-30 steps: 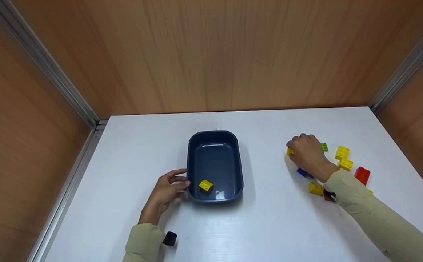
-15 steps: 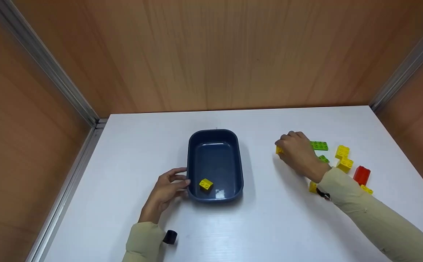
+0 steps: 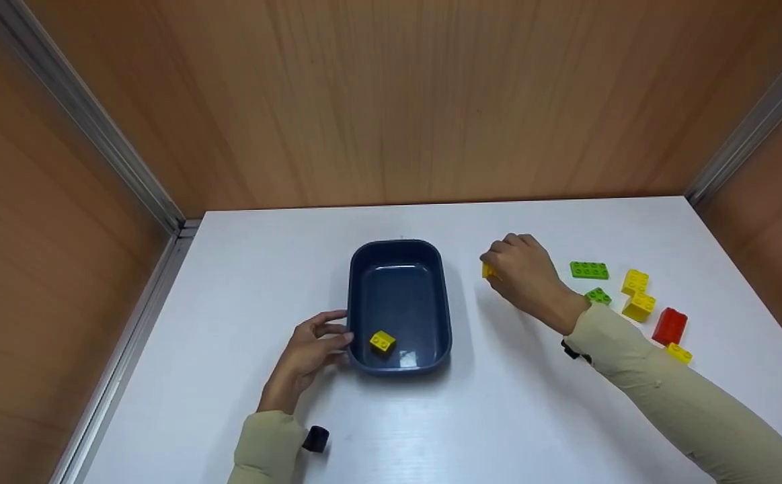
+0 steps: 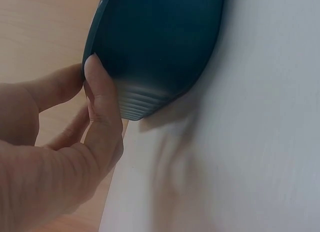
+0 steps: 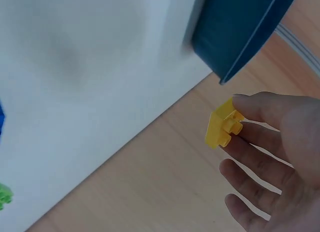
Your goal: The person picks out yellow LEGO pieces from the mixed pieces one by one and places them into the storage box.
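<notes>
A dark blue tray (image 3: 401,366) stands on the white table with one yellow toy brick (image 3: 382,342) in its near left part. At its left side is my left hand (image 3: 304,356), thumb tip and fingertips against the outer wall and rim. The left wrist view shows the thumb (image 4: 102,89) on the tray wall (image 4: 155,37) near the corner. Right of the tray, my right hand (image 3: 525,272) pinches another yellow toy brick (image 5: 220,126) between thumb and fingers. Its studs face the palm in the right wrist view, and the other fingers (image 5: 245,184) are loosely bent.
At the right lie two green bricks, one long (image 3: 589,270) and one smaller (image 3: 597,296), several yellow bricks (image 3: 638,307) and a red brick (image 3: 670,327). My right sleeve covers part of this area. A blue brick (image 5: 1,119) shows at the right wrist view's edge. Wood panels surround the table.
My right hand has moved left toward the tray with the yellow brick, uncovering the green bricks. The sleeve now hides bricks seen before. The left hand and tray hold their place.
</notes>
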The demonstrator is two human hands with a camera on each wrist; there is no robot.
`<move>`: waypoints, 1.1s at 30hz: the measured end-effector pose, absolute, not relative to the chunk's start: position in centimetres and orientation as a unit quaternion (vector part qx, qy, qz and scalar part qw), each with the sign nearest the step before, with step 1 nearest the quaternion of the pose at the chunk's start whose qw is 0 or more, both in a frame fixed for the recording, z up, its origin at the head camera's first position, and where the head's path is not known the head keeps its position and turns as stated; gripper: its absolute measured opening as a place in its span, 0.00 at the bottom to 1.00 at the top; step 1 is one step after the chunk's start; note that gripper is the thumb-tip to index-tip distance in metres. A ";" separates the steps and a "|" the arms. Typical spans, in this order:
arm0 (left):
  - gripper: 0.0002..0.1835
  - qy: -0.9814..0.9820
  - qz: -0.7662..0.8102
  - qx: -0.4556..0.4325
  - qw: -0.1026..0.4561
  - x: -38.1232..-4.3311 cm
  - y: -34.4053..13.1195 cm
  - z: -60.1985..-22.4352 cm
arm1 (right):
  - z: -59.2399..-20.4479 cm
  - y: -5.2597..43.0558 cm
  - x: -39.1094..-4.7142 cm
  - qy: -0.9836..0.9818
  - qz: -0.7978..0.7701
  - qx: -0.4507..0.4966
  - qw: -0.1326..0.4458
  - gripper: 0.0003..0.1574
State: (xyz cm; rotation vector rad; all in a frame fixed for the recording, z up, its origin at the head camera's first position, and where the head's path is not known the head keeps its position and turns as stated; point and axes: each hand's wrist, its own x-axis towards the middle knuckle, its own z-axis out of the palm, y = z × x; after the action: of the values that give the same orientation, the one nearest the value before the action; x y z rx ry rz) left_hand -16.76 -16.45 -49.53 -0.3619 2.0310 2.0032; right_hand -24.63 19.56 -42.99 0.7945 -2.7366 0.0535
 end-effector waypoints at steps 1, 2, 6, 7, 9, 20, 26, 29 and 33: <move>0.25 0.700 0.691 -0.126 0.133 -16.8 -16.4 -49.6 | -42.8 19.2 -24.6 -0.949 0.019 0.279 0.148 0.17; 0.25 0.700 0.691 -0.127 0.133 -16.7 -16.4 -49.6 | -42.7 18.9 -24.6 -0.948 0.020 0.281 0.149 0.17; 0.25 0.700 0.689 -0.128 0.136 -16.7 -16.4 -49.7 | -42.4 17.9 -24.6 -0.943 0.020 0.292 0.155 0.17; 0.25 0.699 0.690 -0.129 0.137 -16.7 -16.4 -49.7 | -42.3 17.7 -24.6 -0.943 0.019 0.295 0.157 0.17; 0.25 0.699 0.690 -0.126 0.137 -16.7 -16.4 -49.7 | -42.2 17.3 -24.6 -0.940 0.018 0.300 0.162 0.16; 0.26 0.700 0.692 -0.111 0.139 -16.8 -16.6 -49.8 | -42.1 14.9 -25.2 -0.926 0.010 0.329 0.183 0.12; 0.26 0.705 0.687 -0.112 0.137 -16.7 -16.6 -49.7 | -42.0 13.4 -25.3 -0.927 0.008 0.335 0.170 0.13; 0.26 0.703 0.689 -0.113 0.135 -16.7 -16.6 -49.6 | -41.9 12.7 -25.4 -0.927 0.003 0.337 0.165 0.13; 0.26 0.701 0.692 -0.111 0.131 -16.5 -16.5 -49.5 | -41.9 12.0 -25.5 -0.926 0.004 0.343 0.158 0.12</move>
State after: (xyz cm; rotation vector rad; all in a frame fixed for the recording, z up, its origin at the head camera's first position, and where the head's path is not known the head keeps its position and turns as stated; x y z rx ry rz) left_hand -16.53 -16.54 -49.49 -0.3215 2.0373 2.0095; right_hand -25.54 11.95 -41.91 0.9821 -2.6475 0.0116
